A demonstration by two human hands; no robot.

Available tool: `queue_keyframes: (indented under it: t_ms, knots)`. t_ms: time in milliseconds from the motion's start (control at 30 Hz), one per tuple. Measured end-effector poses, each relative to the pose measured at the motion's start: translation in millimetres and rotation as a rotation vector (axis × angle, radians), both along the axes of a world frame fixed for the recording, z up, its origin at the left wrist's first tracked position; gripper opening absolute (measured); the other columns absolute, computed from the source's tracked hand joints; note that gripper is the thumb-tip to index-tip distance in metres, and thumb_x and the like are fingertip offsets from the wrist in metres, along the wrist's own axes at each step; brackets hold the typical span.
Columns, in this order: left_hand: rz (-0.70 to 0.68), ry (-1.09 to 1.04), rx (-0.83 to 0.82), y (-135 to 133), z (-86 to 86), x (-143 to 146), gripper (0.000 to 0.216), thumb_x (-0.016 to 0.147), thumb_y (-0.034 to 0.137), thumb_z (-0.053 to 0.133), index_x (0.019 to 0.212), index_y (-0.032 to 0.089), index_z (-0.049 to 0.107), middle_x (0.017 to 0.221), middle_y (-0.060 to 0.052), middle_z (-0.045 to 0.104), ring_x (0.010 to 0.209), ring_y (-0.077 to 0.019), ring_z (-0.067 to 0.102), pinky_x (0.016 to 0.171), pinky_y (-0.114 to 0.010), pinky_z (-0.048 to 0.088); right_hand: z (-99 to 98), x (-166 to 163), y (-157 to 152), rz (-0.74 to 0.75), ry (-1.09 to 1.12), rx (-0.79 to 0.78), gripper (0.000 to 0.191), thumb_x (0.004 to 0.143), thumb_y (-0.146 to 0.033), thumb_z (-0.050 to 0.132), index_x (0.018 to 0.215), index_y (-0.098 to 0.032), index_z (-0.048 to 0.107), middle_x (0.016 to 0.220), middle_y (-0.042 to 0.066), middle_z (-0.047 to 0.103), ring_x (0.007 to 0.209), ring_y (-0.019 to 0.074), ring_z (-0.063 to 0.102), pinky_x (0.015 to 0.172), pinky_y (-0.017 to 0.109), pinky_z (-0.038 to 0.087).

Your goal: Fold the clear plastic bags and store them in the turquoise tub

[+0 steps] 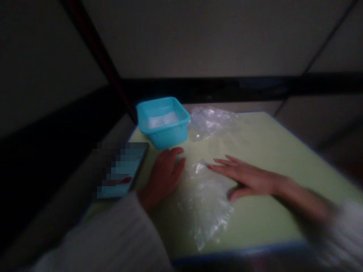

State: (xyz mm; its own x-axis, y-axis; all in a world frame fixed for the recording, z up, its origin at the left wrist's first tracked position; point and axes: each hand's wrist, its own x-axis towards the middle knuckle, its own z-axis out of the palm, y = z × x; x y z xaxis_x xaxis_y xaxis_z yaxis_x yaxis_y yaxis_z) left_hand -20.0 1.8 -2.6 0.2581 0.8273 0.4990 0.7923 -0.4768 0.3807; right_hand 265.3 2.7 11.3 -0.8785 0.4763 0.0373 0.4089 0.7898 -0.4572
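Note:
A clear plastic bag (pixel 208 206), crinkled and flat, lies on the table in front of me. My right hand (pixel 244 175) is over its right side, fingers stretched out and apart, the fingertips at the bag's upper edge. On the other side is my left hand (pixel 166 173), with its thumb and fingers parted and curved a little. Nothing shows in its grasp, and I cannot tell whether it touches the bag's left edge. The picture is dim and somewhat blurred.
A turquoise plastic basin (pixel 170 135) with white, flat material inside stands at the back left. More clear plastic bags (pixel 212 120) lie beside it. A flat, dark-edged object (pixel 127 162), partly pixelated, sits at the left. The yellow-green table (pixel 272 151) has a blue edge and meets a wall behind.

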Motion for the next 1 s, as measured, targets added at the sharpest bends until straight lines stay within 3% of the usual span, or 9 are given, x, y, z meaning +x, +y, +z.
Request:
queue_keyframes:
  t_ms: [300,633,1000]
  knots:
    - [-0.011,-0.002,-0.022,0,-2.5,0,0.021,0.090,0.026,0.042,0.103,0.018,0.056,0.104,-0.010,0.065,0.100,-0.0244,0.060,0.090,-0.043,0.048,5.2,16,-5,-0.064,-0.011,-0.001,0.089,0.082,-0.047,0.063,0.148,-0.031,0.007,0.152,0.007,0.026,0.138,0.0295,0.025,0.112,0.054,0.016]
    - [-0.005,0.033,-0.057,0,-3.8,0,0.026,0.089,0.027,0.046,0.111,0.017,0.052,0.111,-0.011,0.062,0.108,-0.0256,0.057,0.093,-0.045,0.046,4.8,17,-3,-0.054,-0.006,0.009,0.093,0.081,-0.048,0.064,0.148,-0.030,0.004,0.153,0.009,0.022,0.139,0.0296,0.022,0.112,0.054,0.016]
    - [-0.101,0.074,-0.139,-5,-6.5,5,0.030,0.088,0.023,0.045,0.116,0.016,0.051,0.116,-0.011,0.060,0.112,-0.0241,0.055,0.096,-0.043,0.044,4.7,13,-2,-0.023,0.018,0.019,0.081,0.085,-0.050,0.058,0.149,-0.028,0.012,0.152,0.009,0.027,0.140,0.0278,0.021,0.112,0.053,0.017]
